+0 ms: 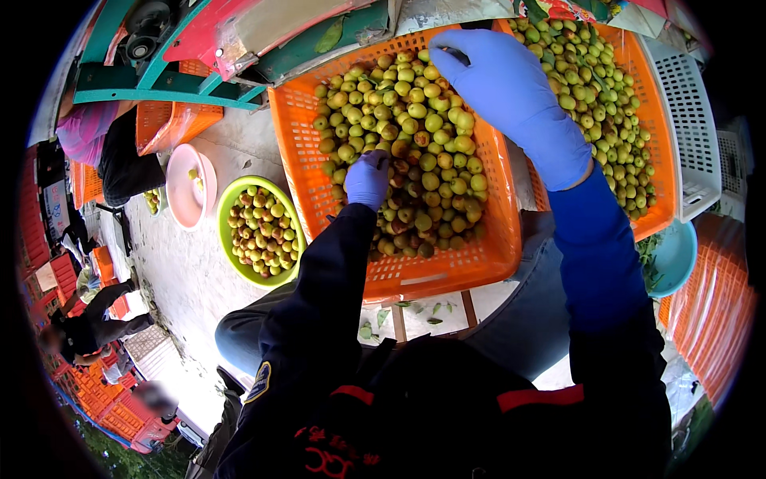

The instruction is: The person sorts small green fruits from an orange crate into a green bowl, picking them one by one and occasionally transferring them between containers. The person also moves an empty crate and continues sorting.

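Observation:
My left hand (pixel 368 180), in a thin blue-violet glove, reaches into an orange crate (pixel 501 215) of green and brown jujubes (pixel 415 112). Its fingers are curled together over the fruit, and a dark brown jujube seems to show at the fingertips. Gloved the same way, my right hand (pixel 519 92) hangs over the crate's far right side, beside a second orange crate (pixel 664 160) of jujubes (pixel 594 88). The thumb and fingers there bend round into a pinch with a small dark gap inside. Whatever they may hold is hidden.
Left of the crate stand a lime-green basin (pixel 231 247) of jujubes and a pink basin (pixel 191 188). A white crate (pixel 686 120) and a turquoise basin (pixel 677 255) flank the right. A green metal frame (pixel 159 84) rises far left. Other people are at left.

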A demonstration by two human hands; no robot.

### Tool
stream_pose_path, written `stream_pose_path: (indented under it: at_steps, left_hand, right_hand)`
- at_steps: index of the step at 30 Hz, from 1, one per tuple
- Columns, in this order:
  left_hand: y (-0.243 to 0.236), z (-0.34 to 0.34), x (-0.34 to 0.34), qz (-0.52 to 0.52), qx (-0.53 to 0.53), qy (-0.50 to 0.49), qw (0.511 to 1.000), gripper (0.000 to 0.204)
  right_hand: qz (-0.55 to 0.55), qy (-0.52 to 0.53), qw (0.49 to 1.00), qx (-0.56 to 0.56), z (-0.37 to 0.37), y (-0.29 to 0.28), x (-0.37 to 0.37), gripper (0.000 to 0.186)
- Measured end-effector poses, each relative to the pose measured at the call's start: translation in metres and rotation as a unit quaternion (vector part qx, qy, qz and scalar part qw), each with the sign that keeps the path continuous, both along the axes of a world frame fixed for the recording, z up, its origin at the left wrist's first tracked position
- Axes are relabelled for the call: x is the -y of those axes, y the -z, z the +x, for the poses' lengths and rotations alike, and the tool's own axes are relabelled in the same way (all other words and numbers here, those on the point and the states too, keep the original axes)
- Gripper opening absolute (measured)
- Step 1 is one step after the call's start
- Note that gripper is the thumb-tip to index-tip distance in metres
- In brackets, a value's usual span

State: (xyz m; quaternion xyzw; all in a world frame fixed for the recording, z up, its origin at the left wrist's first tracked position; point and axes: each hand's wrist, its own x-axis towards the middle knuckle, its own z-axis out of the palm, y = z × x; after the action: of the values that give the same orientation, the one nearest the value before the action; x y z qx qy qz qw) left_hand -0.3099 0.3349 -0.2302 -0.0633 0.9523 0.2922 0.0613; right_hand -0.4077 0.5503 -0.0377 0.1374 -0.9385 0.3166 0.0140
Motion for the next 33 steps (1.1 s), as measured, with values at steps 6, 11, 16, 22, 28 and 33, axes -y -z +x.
stream_pose_path:
  at_steps: [6,11,16,22,28,33]
  left_hand:
    - [0.027,-0.026,-0.058,-0.195,-0.083,0.272,0.939,0.034]
    - [0.03,-0.044,-0.06,-0.186,-0.035,0.289,0.938,0.024]
    - [0.012,-0.055,-0.041,-0.151,0.084,0.3,0.938,0.026]
    - [-0.031,-0.024,0.018,0.222,0.174,0.086,0.956,0.022]
    - [-0.052,0.062,0.065,0.522,0.19,-0.162,0.815,0.026]
    - [-0.04,0.113,0.061,0.448,0.241,-0.245,0.826,0.021]
  right_hand:
    - [0.026,0.001,1.0,-0.015,-0.001,0.006,0.002,0.027]
    - [0.017,-0.009,0.999,-0.045,-0.003,0.014,-0.002,0.026]
    - [0.043,-0.026,0.998,-0.031,-0.002,0.015,0.0,0.025]
    - [-0.001,0.003,0.997,-0.071,-0.005,0.017,-0.002,0.027]
    - [0.04,-0.007,0.998,-0.04,-0.006,0.012,-0.005,0.028]
    - [0.045,-0.024,0.999,-0.011,-0.004,0.009,-0.003,0.029]
